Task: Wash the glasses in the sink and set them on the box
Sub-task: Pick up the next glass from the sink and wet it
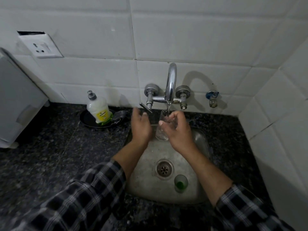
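My right hand (176, 129) grips a clear glass (161, 132) and holds it under the chrome tap (170, 84), where a thin stream of water runs into it. My left hand (140, 125) hovers just left of the glass, fingers loose, beneath the tap's left lever handle (146, 107). It holds nothing. A small frosted glass with a green bottom (180, 182) stands upright in the steel sink (148, 164), right of the drain. The lower part of the clear glass is partly hidden by my right hand.
A dish-soap bottle (98, 109) and a dark scrubber (119, 116) sit on a black dish (86, 120) left of the tap. A grey box-like appliance (18, 100) stands at the far left on the dark granite counter (58, 147). White tiled walls close in behind and on the right.
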